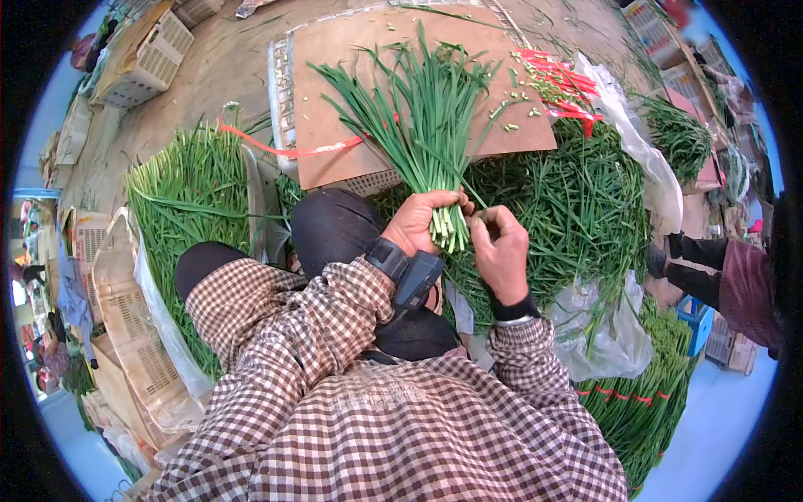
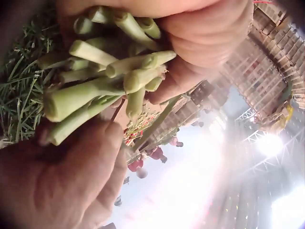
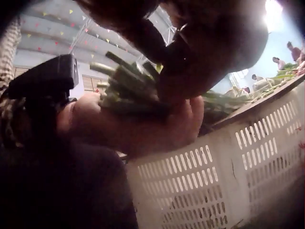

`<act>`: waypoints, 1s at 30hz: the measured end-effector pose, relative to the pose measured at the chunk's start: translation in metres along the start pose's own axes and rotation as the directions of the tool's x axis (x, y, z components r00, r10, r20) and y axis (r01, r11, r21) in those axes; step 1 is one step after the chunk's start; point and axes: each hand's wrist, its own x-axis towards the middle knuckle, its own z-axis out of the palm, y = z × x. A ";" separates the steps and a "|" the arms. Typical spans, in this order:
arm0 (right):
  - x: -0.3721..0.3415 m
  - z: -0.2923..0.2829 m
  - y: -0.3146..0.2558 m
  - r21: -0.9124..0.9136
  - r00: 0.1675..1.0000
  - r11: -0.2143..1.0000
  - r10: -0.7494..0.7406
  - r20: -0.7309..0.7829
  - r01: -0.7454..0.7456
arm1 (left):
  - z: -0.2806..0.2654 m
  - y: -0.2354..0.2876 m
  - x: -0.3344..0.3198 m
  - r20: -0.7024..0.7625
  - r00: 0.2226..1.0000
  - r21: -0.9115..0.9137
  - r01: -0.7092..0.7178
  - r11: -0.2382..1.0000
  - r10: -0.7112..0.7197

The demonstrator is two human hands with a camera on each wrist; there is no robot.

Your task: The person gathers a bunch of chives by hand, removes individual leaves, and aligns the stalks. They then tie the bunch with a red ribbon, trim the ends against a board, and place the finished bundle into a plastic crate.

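Note:
My left hand (image 1: pixel 416 219) grips a bunch of garlic chives (image 1: pixel 431 125) round its lower stems, the leaves fanning out over the brown board (image 1: pixel 326 159). Pale cut stem ends (image 2: pixel 86 98) poke out below the fist, uneven in length, in the left wrist view. Just right of them, my right hand (image 1: pixel 502 251) has thumb and forefinger together, pinching a thin chive leaf that slants up alongside the bunch. In the right wrist view, the dark right hand (image 3: pixel 209 47) partly hides the stems and the left hand's fingers.
A red ribbon (image 1: pixel 293 152) trails off the board's left side; more red ties (image 1: pixel 560 75) lie at its far right. Loose chives (image 1: pixel 552 192) heap beside the right hand. Long stalks (image 1: pixel 196 180) fill the left side. Tied bundles (image 1: pixel 636 402) stand lower right. A slatted crate (image 3: pixel 190 176) supports the board.

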 end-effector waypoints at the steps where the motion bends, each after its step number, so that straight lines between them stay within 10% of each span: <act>1: -0.001 -0.008 -0.005 0.072 0.999 0.997 0.022 0.031 -0.025 | 0.000 0.001 0.000 -0.002 1.000 -0.003 -0.018 1.000 0.018; 3: 0.006 -0.032 -0.019 0.526 0.966 0.811 0.231 0.115 -0.256 | 0.011 0.000 -0.006 -0.122 0.992 0.087 -0.030 0.996 0.041; 7: 0.039 -0.097 0.035 0.961 0.828 0.270 0.525 -0.197 0.057 | 0.016 -0.004 -0.010 -0.212 0.966 0.180 -0.108 0.978 0.146; 8: 0.046 -0.100 0.046 0.935 0.758 0.351 0.598 -0.258 0.041 | 0.015 -0.005 -0.010 -0.217 0.963 0.215 -0.113 0.970 0.160; 10: 0.037 -0.106 0.095 0.358 0.853 0.824 0.508 -0.122 -0.439 | 0.026 -0.007 -0.015 -0.227 0.947 0.314 -0.152 0.937 0.229; 12: 0.031 -0.076 0.098 -0.147 0.929 0.935 0.343 0.141 -0.322 | 0.025 -0.009 -0.015 -0.226 0.930 0.408 -0.180 0.895 0.290; 14: 0.023 -0.038 0.041 0.365 0.794 0.712 0.468 0.389 -0.599 | 0.032 -0.015 -0.018 -0.285 0.874 0.567 -0.177 0.804 0.393; 16: 0.027 -0.007 0.018 0.403 0.801 0.717 0.369 0.472 -0.568 | 0.043 -0.022 -0.021 -0.209 0.776 0.807 -0.206 0.553 0.595; 18: 0.038 0.017 -0.019 0.522 0.898 0.786 0.092 0.430 -0.331 | 0.047 -0.022 -0.018 0.098 0.630 0.971 -0.229 0.063 0.770; 20: 0.042 0.037 -0.021 0.323 0.956 0.944 -0.027 0.293 -0.072 | 0.006 -0.021 -0.004 0.131 0.565 0.983 -0.180 -0.034 0.815; 23: 0.049 0.052 0.001 0.409 0.926 0.856 0.185 0.329 -0.316 | 0.022 -0.013 -0.018 0.136 0.673 0.984 -0.008 -0.177 0.727; 27: 0.049 0.044 0.041 0.623 0.814 0.546 0.224 0.536 -0.560 | 0.048 0.010 -0.045 -0.219 0.922 0.640 -0.113 0.760 0.321; 30: 0.045 0.043 0.048 0.641 0.813 0.533 0.173 0.556 -0.551 | 0.039 0.016 -0.038 -0.335 0.909 0.459 -0.073 0.885 0.249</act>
